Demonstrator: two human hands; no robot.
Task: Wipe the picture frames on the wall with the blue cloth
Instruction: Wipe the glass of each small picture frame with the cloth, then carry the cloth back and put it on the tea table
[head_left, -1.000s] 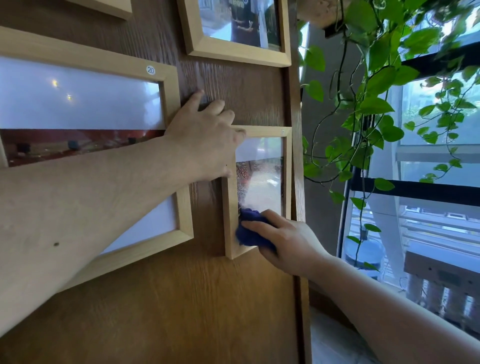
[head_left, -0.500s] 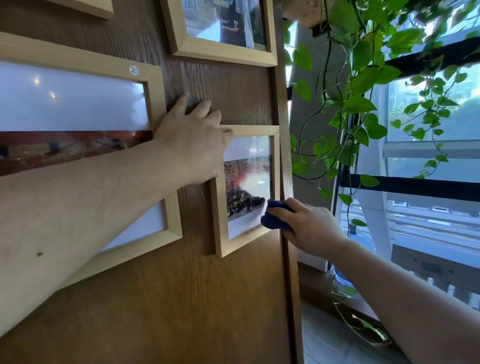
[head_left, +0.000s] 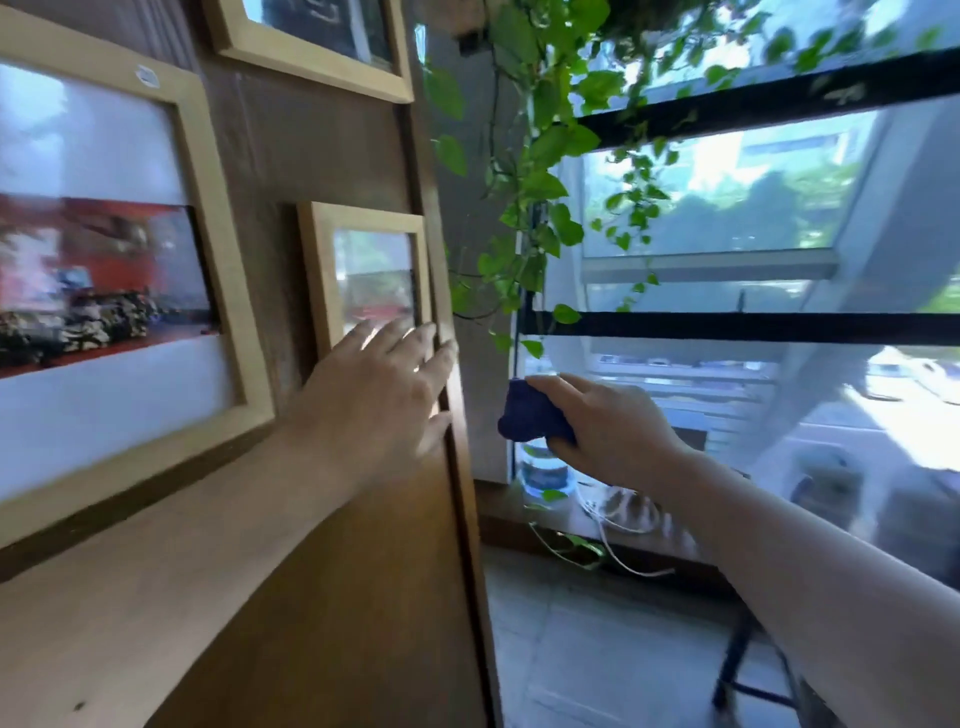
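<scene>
Three light wooden picture frames hang on the brown wood wall: a small frame (head_left: 317, 270) near the wall's right edge, a large frame (head_left: 223, 291) to its left, and another frame (head_left: 311, 67) above. My left hand (head_left: 379, 400) is spread with fingers apart in front of the small frame's lower part, covering its bottom edge. My right hand (head_left: 608, 431) holds the bunched blue cloth (head_left: 530, 415) in the air, to the right of the wall's edge and off the frames. The image is motion-blurred.
A trailing green plant (head_left: 535, 176) hangs just right of the wall edge. Behind it is a large window with black bars (head_left: 753, 327). A bottle (head_left: 543, 467) and white cables (head_left: 618, 525) sit on the sill below. Tiled floor lies lower right.
My right hand has pulled the blue cloth off the small frame, out to the right past the wall edge. My left hand has slid from the frame's top-left corner down to its lower part.
</scene>
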